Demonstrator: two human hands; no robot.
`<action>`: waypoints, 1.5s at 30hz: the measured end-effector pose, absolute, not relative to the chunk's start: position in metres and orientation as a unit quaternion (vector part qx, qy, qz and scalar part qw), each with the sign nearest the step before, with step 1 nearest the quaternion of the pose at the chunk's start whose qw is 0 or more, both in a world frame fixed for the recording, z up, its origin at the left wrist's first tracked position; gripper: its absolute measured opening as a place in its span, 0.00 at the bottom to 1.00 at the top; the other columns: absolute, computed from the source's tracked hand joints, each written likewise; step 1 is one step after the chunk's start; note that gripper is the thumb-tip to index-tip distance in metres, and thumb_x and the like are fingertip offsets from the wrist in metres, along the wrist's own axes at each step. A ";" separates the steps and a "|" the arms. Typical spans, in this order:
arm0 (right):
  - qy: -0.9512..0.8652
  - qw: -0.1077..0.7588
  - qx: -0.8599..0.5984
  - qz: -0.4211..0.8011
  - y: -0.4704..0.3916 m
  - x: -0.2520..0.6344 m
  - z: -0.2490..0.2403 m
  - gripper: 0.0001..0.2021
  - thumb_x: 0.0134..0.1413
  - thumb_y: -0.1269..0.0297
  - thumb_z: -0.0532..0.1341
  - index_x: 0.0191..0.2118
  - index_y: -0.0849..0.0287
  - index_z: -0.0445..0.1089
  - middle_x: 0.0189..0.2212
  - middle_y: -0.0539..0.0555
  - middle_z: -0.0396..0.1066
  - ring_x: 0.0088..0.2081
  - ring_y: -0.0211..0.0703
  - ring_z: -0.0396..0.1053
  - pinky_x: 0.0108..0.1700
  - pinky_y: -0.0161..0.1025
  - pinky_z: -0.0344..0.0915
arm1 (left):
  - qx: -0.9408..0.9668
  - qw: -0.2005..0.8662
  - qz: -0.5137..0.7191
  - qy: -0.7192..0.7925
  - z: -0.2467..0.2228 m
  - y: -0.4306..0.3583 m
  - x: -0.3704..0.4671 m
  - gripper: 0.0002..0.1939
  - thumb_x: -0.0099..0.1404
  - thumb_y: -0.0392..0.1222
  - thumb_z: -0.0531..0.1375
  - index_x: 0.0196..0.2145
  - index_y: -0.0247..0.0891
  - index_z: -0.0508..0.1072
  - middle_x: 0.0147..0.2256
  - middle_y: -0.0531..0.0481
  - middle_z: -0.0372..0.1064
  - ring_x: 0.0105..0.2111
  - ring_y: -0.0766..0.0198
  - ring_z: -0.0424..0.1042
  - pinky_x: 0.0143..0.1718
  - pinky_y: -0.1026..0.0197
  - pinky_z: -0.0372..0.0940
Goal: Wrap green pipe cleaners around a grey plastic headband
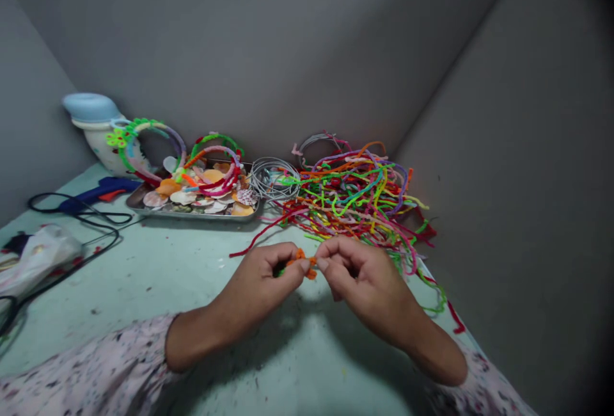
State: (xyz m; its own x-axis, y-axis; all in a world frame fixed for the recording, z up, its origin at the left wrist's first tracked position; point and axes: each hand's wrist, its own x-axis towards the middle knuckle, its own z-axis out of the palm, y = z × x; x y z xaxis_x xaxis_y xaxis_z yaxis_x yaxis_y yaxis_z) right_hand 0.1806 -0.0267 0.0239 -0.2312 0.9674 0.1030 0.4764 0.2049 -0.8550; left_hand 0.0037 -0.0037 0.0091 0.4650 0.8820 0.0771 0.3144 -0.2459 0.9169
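Note:
Between my two hands is a small orange pipe cleaner (311,273) bent into loops, like a little flower, with a bit of green beside it. My left hand (268,278) pinches it between thumb and forefinger from the left. From the other side, my right hand (362,278) closes thumb and fingertips on its right end. Fingers cover part of the shape. Just behind the hands lies a tangled heap of many-coloured pipe cleaners (359,195), with one red strand (259,237) reaching out left.
A metal tray (196,214) of seashells (213,195) carries pipe-cleaner rings (225,179). Beside it lies coiled wire (274,178). Leftward are a blue-lidded bottle (98,131), a blue glue gun (96,193), a black cable (108,244) and a white plastic bag (43,256). Grey walls enclose the table.

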 end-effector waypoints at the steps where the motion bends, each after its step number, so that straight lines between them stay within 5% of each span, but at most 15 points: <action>1: -0.692 0.340 -0.520 0.367 -0.027 0.180 0.024 0.05 0.55 0.66 0.55 0.33 0.58 0.67 0.16 0.44 0.59 0.19 0.32 0.56 0.22 0.30 0.52 | 0.725 0.457 0.311 0.411 0.009 -0.004 0.004 0.14 0.64 0.45 0.52 0.23 0.36 0.65 0.21 0.56 0.56 0.24 0.70 0.56 0.25 0.66 0.52; 8: -0.667 0.351 -0.541 0.374 -0.027 0.173 0.021 0.03 0.50 0.68 0.56 0.32 0.59 0.67 0.15 0.42 0.57 0.18 0.31 0.53 0.21 0.29 0.51 | 0.705 0.451 0.365 0.407 0.007 -0.005 0.006 0.09 0.63 0.42 0.54 0.41 0.37 0.66 0.34 0.50 0.66 0.32 0.66 0.65 0.32 0.64 0.61; 21: -0.698 0.343 -0.539 0.323 -0.032 0.169 0.019 0.05 0.48 0.72 0.56 0.32 0.58 0.67 0.16 0.42 0.58 0.19 0.31 0.54 0.22 0.29 0.52 | 0.826 0.276 0.329 0.365 0.023 -0.005 0.000 0.03 0.58 0.33 0.54 0.29 0.36 0.66 0.30 0.51 0.64 0.30 0.66 0.63 0.30 0.63 0.58; 45: -0.737 0.326 -0.533 0.259 -0.034 0.168 0.020 0.02 0.48 0.70 0.56 0.28 0.58 0.64 0.17 0.44 0.59 0.20 0.32 0.56 0.24 0.32 0.51 | 0.819 0.295 0.343 0.354 0.010 -0.005 0.005 0.04 0.59 0.33 0.53 0.28 0.37 0.64 0.29 0.51 0.64 0.30 0.67 0.63 0.31 0.64 0.59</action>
State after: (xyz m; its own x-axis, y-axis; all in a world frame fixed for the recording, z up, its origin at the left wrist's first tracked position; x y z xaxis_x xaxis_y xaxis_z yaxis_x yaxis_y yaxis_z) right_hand 0.1678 -0.0344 0.0200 -0.2198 0.9538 0.2049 0.6163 0.2986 -0.7287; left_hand 0.0046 -0.0052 0.0096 0.5140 0.7816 0.3534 0.3766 -0.5757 0.7257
